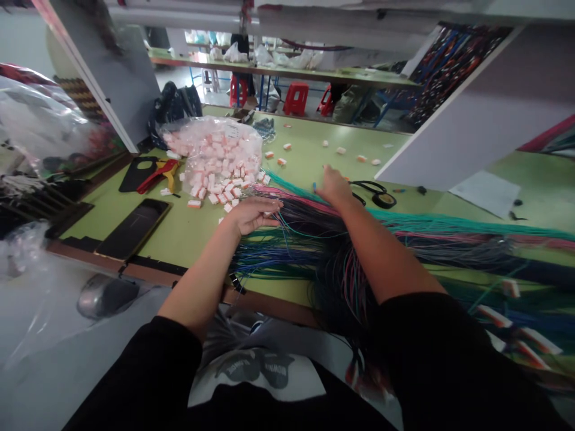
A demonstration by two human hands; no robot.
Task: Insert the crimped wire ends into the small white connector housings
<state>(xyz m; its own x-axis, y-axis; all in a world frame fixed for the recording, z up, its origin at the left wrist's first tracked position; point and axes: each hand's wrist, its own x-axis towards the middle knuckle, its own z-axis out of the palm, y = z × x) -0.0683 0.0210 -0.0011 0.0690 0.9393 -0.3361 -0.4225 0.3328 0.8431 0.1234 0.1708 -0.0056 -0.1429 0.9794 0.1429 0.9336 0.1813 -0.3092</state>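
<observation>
My left hand (255, 216) is closed in a pinch over the near bundle ends, on a small white connector mostly covered by the fingers. Thin green and blue wires (287, 230) trail from it. My right hand (335, 188) is curled above the teal wires (417, 222); what its fingertips hold, if anything, is hidden. Black-handled scissors (375, 193) lie just right of that hand. Below both hands spread bundles of black wires (309, 216) and blue wires (274, 254). A clear bag of white-and-orange connectors (220, 146) lies beyond my left hand, with several spilled out.
On the left of the green table (179, 239) are a phone (133, 228) and a red-and-yellow hand tool (158, 175). Loose connectors (360, 158) dot the far side. A slanted grey panel (485, 108) stands at right. Red stools (295, 99) stand beyond.
</observation>
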